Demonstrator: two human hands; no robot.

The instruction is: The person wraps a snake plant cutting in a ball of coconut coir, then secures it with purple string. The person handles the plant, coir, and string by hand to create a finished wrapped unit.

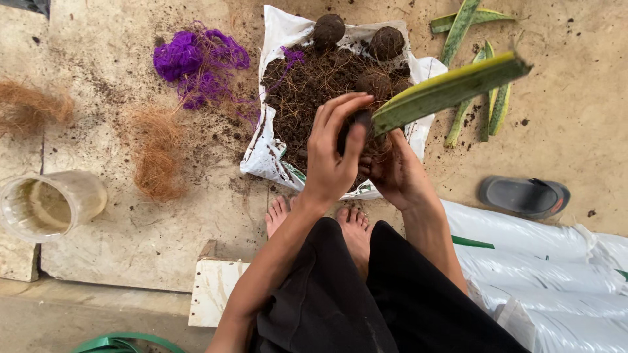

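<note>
Head view: right hand (pixel 396 171) grips the leaf cutting (pixel 451 88) by its base; left hand (pixel 333 153) presses soil around it, fingers together. Three soil balls (pixel 328 29) finished on the sack (pixel 275 39); four leaves (pixel 487 108) remain aside.

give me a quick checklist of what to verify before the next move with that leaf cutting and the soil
1. Right hand grips the base of the leaf cutting: ok.
2. Left hand pressed around the base, fingers raised: ok.
3. Soil packed around the base: cannot tell, hidden by the hands.
4. Soil pile on the white bag within reach: ok.
5. Purple netting nearby: ok, lying left of the bag.
6. Spare leaf cuttings at hand: ok, on the floor to the right.
</note>
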